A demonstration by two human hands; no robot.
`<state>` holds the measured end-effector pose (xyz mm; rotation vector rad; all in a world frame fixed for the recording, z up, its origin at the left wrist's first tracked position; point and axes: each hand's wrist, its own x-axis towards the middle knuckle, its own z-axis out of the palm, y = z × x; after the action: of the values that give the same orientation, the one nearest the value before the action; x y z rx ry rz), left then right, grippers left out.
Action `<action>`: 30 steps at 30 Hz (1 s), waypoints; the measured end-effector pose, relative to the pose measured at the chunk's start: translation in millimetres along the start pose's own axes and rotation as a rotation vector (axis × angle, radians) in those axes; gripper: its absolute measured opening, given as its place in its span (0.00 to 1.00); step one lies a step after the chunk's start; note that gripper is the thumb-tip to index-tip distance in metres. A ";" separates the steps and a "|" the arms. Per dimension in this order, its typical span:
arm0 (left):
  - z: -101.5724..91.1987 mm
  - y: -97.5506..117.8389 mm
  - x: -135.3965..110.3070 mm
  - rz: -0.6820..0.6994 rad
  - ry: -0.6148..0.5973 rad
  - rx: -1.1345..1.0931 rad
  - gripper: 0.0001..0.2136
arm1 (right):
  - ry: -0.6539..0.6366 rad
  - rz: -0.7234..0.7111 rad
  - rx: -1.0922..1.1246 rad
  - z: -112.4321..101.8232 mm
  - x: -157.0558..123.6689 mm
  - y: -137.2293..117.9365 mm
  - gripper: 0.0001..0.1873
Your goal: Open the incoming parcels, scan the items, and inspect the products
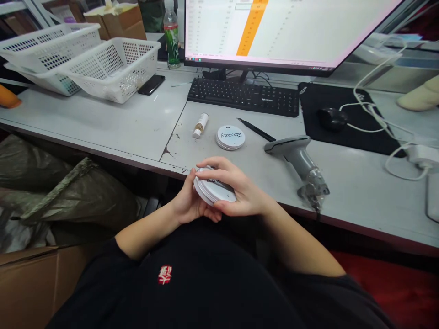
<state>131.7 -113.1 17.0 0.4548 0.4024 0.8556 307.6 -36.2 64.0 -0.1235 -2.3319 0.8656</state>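
Both my hands grip one round white tin [213, 191] just in front of the desk's near edge. My left hand [190, 201] cups it from below and behind. My right hand [236, 187] wraps over its top, fingers curled across the lid. A second round white tin [230, 137] with dark lettering lies flat on the desk beyond my hands. Beside it a small white bottle [200, 125] with a gold band lies on its side. A grey barcode scanner [299, 161] lies to the right, handle toward the desk edge.
A black pen [256, 130] lies in front of the black keyboard [244, 95] under a lit monitor [281, 32]. A mouse [332, 119] sits on a black mat with white cables nearby. White baskets [109, 68], a phone [151, 84] and a green bottle [171, 39] stand at the left. Bags and a cardboard box lie below left.
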 end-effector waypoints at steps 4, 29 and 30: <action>0.7 3.4 2.2 -0.209 -0.134 -0.062 0.37 | -0.009 -0.047 0.011 -2.0 5.1 -12.2 0.28; 9.3 3.0 8.9 -0.245 -0.148 -0.118 0.48 | 0.059 -0.051 0.154 -6.9 -0.1 -1.3 0.26; 10.7 2.6 8.8 -0.228 -0.137 -0.115 0.48 | 0.073 -0.047 0.171 -6.3 -0.5 -0.6 0.25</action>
<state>140.7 -107.0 25.9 0.3511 0.2709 0.6184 311.7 -33.3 67.7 -0.0274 -2.1741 1.0156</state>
